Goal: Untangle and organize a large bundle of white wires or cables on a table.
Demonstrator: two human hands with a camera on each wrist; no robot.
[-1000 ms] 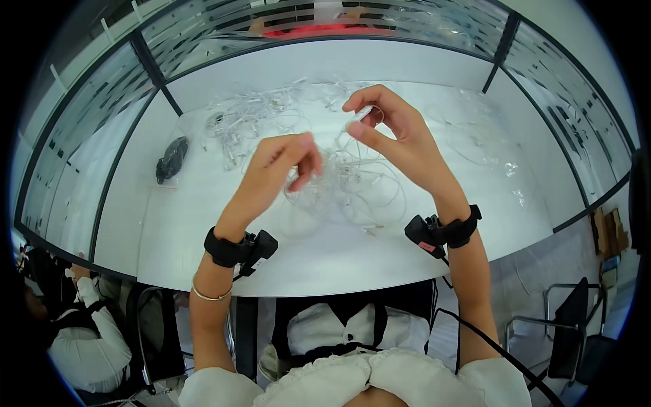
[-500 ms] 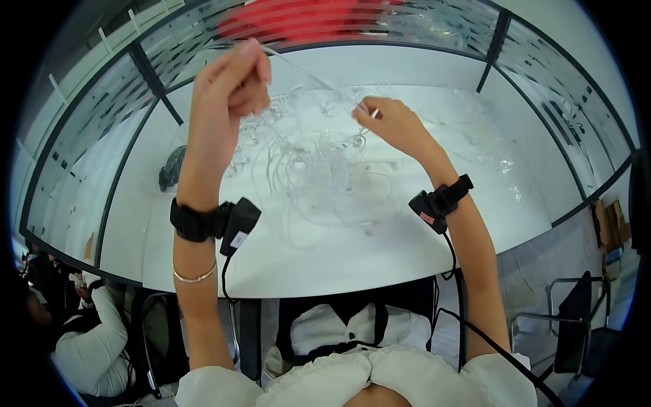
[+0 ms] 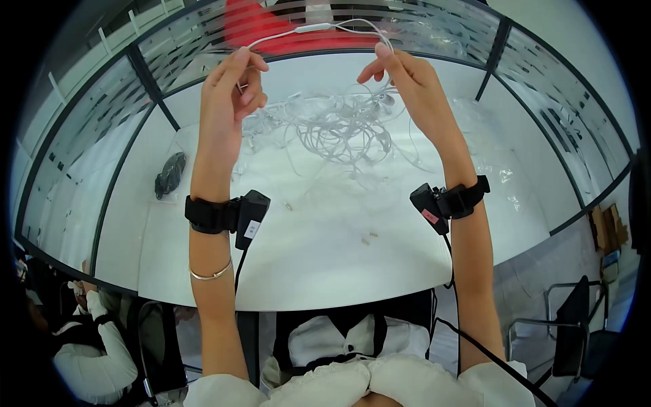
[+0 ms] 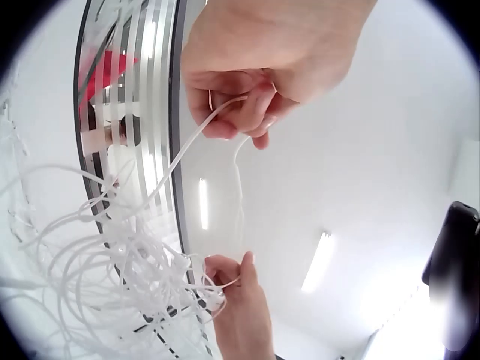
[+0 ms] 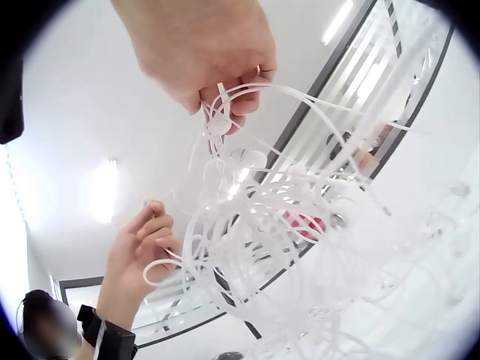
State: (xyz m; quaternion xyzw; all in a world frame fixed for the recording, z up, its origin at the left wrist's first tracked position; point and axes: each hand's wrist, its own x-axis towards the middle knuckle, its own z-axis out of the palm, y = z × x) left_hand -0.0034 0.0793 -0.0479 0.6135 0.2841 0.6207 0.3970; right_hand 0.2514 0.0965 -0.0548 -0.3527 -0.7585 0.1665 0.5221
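Note:
Both hands are raised over the far part of the table. My left hand point(image 3: 227, 95) pinches a white cable point(image 3: 274, 35) between thumb and fingers. At the upper right my right hand point(image 3: 420, 91) pinches the same cable's other side, near a white inline piece point(image 3: 313, 28). Below the hands hangs a tangled bundle of white cables point(image 3: 346, 132), with round white earbud-like ends beside the right fingers. In the right wrist view the bundle point(image 5: 255, 232) dangles under the right hand point(image 5: 210, 60). Curled fingers of the left hand point(image 4: 270, 52) hold the cable in the left wrist view.
A dark bagged item point(image 3: 170, 174) lies at the table's left. Small metallic plugs point(image 3: 369, 238) are on the white table point(image 3: 325, 271). Clear plastic bags lie on the right side. Striped glass partitions surround the table, a person sits at lower left, and chairs stand at right.
Both hands have risen, the right most recently, and the cable is now stretched between them. The tangled bundle has been lifted and shifted toward the far edge.

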